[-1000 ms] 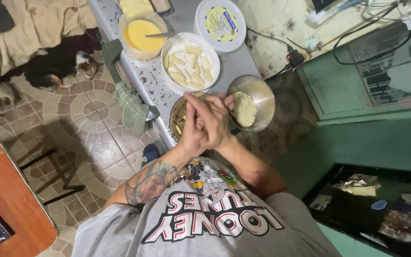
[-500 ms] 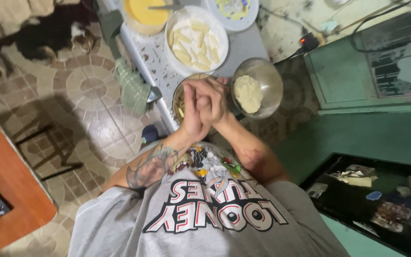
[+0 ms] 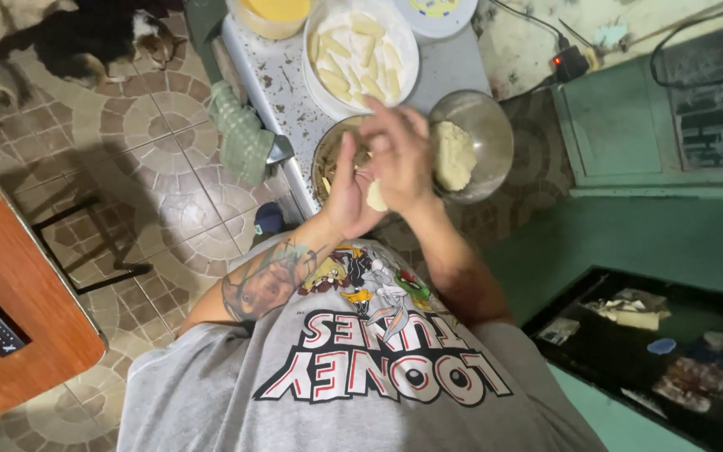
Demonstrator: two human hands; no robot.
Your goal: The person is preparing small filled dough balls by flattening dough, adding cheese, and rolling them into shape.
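My left hand [image 3: 347, 188] and my right hand [image 3: 401, 155] are pressed together around a small pale lump of dough [image 3: 376, 196], just above the near edge of a grey counter [image 3: 282, 79]. Behind the hands sits a metal bowl [image 3: 486, 138] holding a larger mass of dough [image 3: 453, 155]. A second bowl with a darker filling [image 3: 330, 155] lies mostly hidden under my left hand. Farther back, a white plate [image 3: 318, 75] carries several shaped pale pieces [image 3: 353, 59].
A yellow tub [image 3: 271, 15] and a round lid [image 3: 438, 10] stand at the counter's far end. A green cloth [image 3: 242, 134] hangs off the left side. A cat [image 3: 94, 38] lies on the tiled floor, a wooden table [image 3: 18, 310] at left, a dark tray [image 3: 663, 351] at right.
My hands stayed pressed together on the dough, the fingers shifting slightly as they work it. The view has tilted down, so the counter sits higher in the picture.
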